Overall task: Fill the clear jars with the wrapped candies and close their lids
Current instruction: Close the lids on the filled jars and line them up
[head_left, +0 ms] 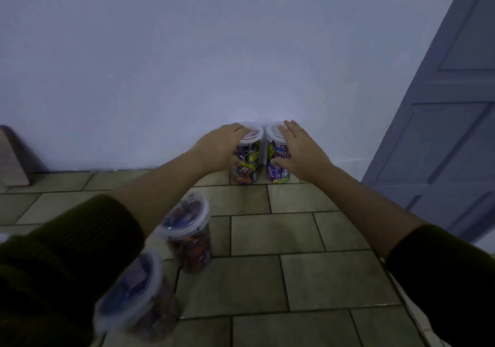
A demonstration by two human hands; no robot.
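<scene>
Two clear jars full of wrapped candies stand side by side against the wall, both with white lids on. My left hand wraps around the left jar, fingers curled over its lid edge. My right hand lies on the right jar, fingers straight over the lid and thumb against its side. Two more lidded jars of candies stand nearer me: one in the middle of the floor and one, blurred, beside my left sleeve.
The floor is grey-green tile. A pale wall runs behind the jars. A blue panelled door stands at the right. A brownish block leans on the wall at far left.
</scene>
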